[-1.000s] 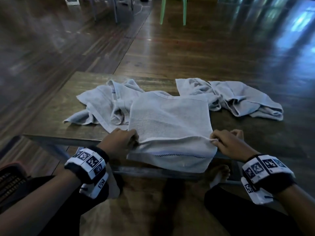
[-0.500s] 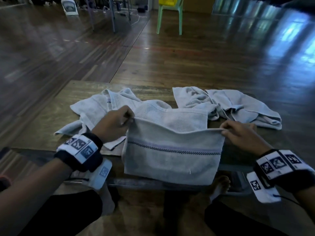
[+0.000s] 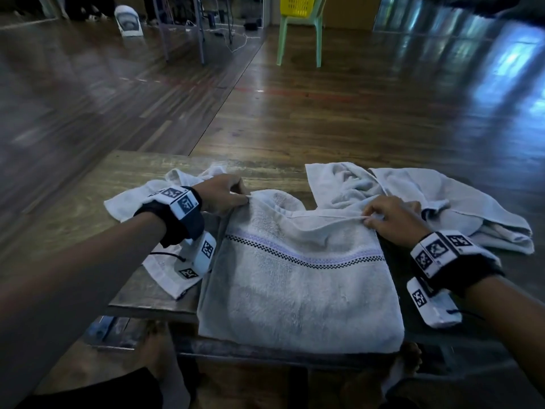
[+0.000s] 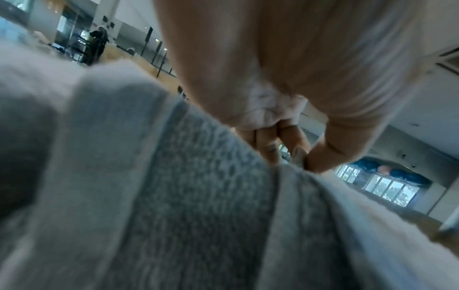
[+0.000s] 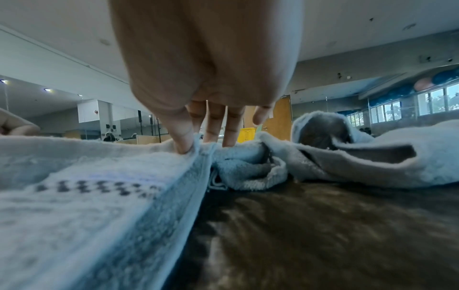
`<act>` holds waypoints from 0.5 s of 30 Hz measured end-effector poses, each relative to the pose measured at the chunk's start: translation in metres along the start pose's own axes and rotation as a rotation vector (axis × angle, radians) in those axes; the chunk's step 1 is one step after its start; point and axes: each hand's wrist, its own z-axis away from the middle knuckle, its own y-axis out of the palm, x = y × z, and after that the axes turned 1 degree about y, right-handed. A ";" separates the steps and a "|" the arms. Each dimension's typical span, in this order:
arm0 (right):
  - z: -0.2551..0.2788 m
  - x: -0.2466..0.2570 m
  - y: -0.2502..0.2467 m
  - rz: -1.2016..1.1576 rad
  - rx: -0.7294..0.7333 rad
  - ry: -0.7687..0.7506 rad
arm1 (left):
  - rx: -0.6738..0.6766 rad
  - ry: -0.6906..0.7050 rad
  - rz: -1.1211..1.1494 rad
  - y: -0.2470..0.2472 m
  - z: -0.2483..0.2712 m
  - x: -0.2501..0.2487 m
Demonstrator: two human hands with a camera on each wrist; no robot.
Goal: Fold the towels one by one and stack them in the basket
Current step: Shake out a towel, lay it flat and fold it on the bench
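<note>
On the tabletop (image 3: 141, 175), between two crumpled towels, the banded towel (image 3: 298, 290) lay mid-fold, its near part hanging over the front edge; the left hand (image 3: 222, 194) and right hand (image 3: 392, 218) each had fingers clamped on a far corner. Next, probably, lay that edge down square, then fold again; no basket showed near the towel

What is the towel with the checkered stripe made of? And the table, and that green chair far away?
Towel with the checkered stripe: soft looped cloth, probably cotton terry; its surface looks fuzzy, and it sags where the left hand and right hand pinch it.
Table: looks like wood with visible grain, dull finish.
Green chair: probably plastic; smooth moulded legs.
</note>
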 end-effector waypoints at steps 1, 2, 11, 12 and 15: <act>-0.002 -0.002 0.002 0.000 0.000 -0.004 | 0.004 -0.008 0.003 0.001 -0.002 0.002; -0.003 -0.003 0.005 0.004 -0.001 -0.012 | 0.007 -0.011 0.008 0.001 -0.004 0.003; 0.013 0.006 -0.014 -0.066 -0.038 -0.043 | -0.044 0.091 0.057 -0.017 0.014 0.000; 0.017 0.007 -0.020 -0.068 -0.054 -0.033 | -0.037 0.102 0.034 -0.022 0.019 -0.001; 0.032 0.015 -0.042 -0.075 -0.089 -0.025 | -0.028 0.113 -0.065 -0.034 0.039 -0.012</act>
